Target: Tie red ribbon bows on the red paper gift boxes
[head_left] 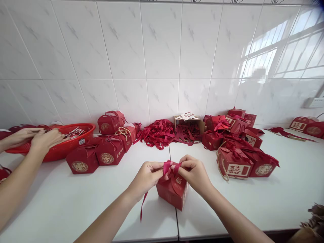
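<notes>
A small red gift box [170,194] with gold lettering stands on the white table in front of me. Dark red ribbon [167,166] is looped at its top. My left hand [149,176] pinches the ribbon's left loop between thumb and fingers, and one tail hangs down beside the box. On the other side, my right hand [193,172] pinches the right loop, its fingers closed just above the lid. The middle of the bow is partly hidden by my fingertips.
Finished-looking red boxes [235,162] with bows are stacked at right, more boxes [82,160] at left. A ribbon heap [159,133] and an open carton [201,126] lie by the wall. A co-worker's hands [43,138] reach over a red basin [60,150].
</notes>
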